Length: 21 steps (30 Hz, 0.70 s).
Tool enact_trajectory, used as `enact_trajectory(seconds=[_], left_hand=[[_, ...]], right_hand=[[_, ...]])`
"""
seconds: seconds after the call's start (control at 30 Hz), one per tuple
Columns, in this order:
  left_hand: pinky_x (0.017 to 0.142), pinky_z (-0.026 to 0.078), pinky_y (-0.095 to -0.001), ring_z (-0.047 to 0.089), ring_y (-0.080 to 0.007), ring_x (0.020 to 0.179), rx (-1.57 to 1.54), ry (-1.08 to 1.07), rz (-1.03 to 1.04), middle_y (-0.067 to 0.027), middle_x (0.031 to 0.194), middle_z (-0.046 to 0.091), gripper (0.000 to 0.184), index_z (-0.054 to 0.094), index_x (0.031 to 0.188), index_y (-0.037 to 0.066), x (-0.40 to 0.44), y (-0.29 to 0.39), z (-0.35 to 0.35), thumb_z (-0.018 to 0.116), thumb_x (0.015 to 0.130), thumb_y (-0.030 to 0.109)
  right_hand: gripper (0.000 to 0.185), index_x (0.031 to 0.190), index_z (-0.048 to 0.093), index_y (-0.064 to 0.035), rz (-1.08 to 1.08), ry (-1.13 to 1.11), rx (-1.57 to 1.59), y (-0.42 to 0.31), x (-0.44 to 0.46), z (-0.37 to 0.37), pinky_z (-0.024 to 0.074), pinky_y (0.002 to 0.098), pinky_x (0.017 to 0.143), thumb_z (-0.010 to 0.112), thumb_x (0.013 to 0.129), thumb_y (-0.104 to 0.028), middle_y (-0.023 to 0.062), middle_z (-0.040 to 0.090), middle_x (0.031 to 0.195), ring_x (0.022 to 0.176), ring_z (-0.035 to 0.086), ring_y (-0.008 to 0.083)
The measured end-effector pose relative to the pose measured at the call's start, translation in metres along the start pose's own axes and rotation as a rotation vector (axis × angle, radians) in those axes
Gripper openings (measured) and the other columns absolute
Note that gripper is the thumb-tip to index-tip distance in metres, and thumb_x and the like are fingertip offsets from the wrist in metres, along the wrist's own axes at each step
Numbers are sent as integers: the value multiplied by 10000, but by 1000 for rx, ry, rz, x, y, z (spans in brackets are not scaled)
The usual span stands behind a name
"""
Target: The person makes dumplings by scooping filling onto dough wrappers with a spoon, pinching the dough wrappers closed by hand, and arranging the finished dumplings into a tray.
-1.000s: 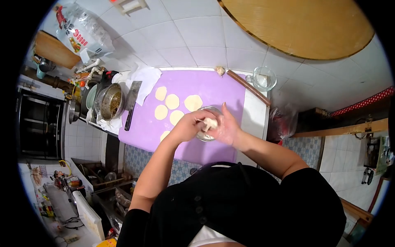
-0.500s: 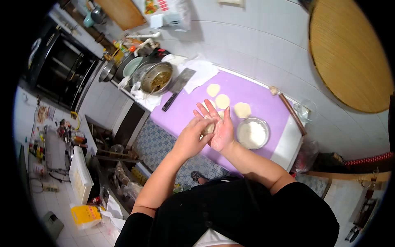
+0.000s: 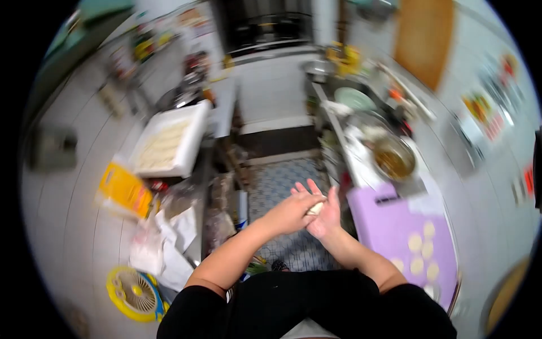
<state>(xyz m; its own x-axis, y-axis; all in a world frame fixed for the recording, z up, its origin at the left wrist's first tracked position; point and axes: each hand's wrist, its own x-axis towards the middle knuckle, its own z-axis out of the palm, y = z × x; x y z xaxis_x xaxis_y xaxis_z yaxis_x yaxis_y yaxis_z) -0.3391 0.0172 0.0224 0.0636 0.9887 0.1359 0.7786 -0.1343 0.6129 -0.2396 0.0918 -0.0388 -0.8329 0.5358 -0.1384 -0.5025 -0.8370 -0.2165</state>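
My left hand (image 3: 294,212) is closed, its fingers and thumb around a small pale dough piece (image 3: 315,209). Against the other side of the dough rests the palm of my right hand (image 3: 327,213), whose fingers are stretched out and apart. Both hands meet above the floor, left of the purple mat (image 3: 375,226). Several flat round dough pieces (image 3: 427,249) lie on that mat. On the left, a white tray (image 3: 195,133) holds rows of pale pieces, blurred by motion.
A metal bowl (image 3: 394,158) with brown contents stands beyond the mat, near a knife handle (image 3: 387,199). At lower left are a yellow fan (image 3: 135,291) and a yellow bag (image 3: 125,190). Counters flank the tiled floor (image 3: 288,175); a dark oven-like unit (image 3: 265,25) is ahead.
The view has swung left, so the mat now appears at lower right and the white tray shows fully. My hands, with the dough between them, have moved off the mat and over the floor.
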Motion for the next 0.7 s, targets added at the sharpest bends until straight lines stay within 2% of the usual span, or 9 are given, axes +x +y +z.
enact_trajectory(seconds=[0.13, 0.17, 0.27, 0.4, 0.43, 0.53, 0.57, 0.6, 0.7], left_hand=[[881, 455, -437, 549, -381, 1086, 6, 100, -259, -191, 1160, 589, 479, 551, 1249, 94, -47, -67, -67, 620, 776, 63], [889, 454, -442, 560, -391, 1073, -26, 155, -156, -197, 1155, 600, 501, 543, 1268, 105, -59, -91, -76, 607, 774, 52], [903, 451, -444, 562, -396, 1073, -101, 245, -260, -196, 1160, 606, 510, 542, 1278, 114, -86, -131, -104, 600, 774, 54], [913, 455, -406, 585, -342, 1066, -236, 327, -433, -167, 1185, 606, 510, 548, 1280, 134, -109, -169, -132, 634, 779, 100], [906, 461, -353, 601, -249, 1050, -327, 349, -441, -113, 1172, 624, 517, 538, 1288, 107, -115, -181, -140, 657, 785, 83], [899, 468, -304, 589, -162, 1049, -1044, 483, -332, -72, 1164, 620, 498, 537, 1276, 64, -129, -212, -172, 649, 793, 17], [889, 475, -283, 581, -134, 1036, -1078, 529, -401, -71, 1156, 604, 481, 490, 1295, 11, -136, -215, -189, 598, 832, -60], [829, 501, -251, 595, -120, 1019, -1049, 583, -461, -69, 1164, 609, 493, 523, 1282, 55, -141, -226, -201, 629, 808, -34], [800, 511, -250, 628, -135, 936, -1025, 720, -636, -56, 1039, 643, 523, 483, 1326, 82, -156, -243, -254, 622, 833, -23]], right_hand=[[745, 1430, 282, -109, 256, -26, -81, 69, 82, 40, 312, 522, 1086, 254, 927, -659, 173, 372, 1421, 1338, 336, 346], [713, 1401, 309, -104, 304, 8, -76, 84, 99, 50, 344, 519, 1065, 297, 931, -641, 171, 395, 1393, 1314, 368, 348], [685, 1339, 370, -90, 370, 37, -110, 126, 148, 54, 350, 554, 1046, 397, 912, -625, 191, 463, 1303, 1264, 414, 369], [643, 1322, 388, -71, 472, 93, -177, 163, 186, 81, 380, 530, 1023, 407, 929, -581, 187, 471, 1284, 1206, 460, 362], [635, 1324, 381, -63, 505, 77, -174, 171, 197, 85, 388, 512, 1020, 405, 937, -566, 185, 465, 1280, 1192, 470, 352], [574, 1284, 417, -63, 567, 41, -192, 188, 235, 97, 424, 462, 971, 416, 947, -528, 172, 512, 1210, 1114, 516, 328], [549, 1263, 437, -67, 584, 34, -201, 194, 250, 102, 438, 446, 947, 422, 948, -517, 166, 538, 1176, 1083, 535, 321], [525, 1242, 458, -71, 602, 28, -208, 198, 264, 106, 452, 431, 924, 428, 949, -505, 161, 564, 1142, 1052, 553, 313], [456, 1187, 471, -65, 609, 9, -282, 209, 304, 130, 460, 374, 863, 449, 954, -457, 133, 577, 1080, 966, 572, 261]])
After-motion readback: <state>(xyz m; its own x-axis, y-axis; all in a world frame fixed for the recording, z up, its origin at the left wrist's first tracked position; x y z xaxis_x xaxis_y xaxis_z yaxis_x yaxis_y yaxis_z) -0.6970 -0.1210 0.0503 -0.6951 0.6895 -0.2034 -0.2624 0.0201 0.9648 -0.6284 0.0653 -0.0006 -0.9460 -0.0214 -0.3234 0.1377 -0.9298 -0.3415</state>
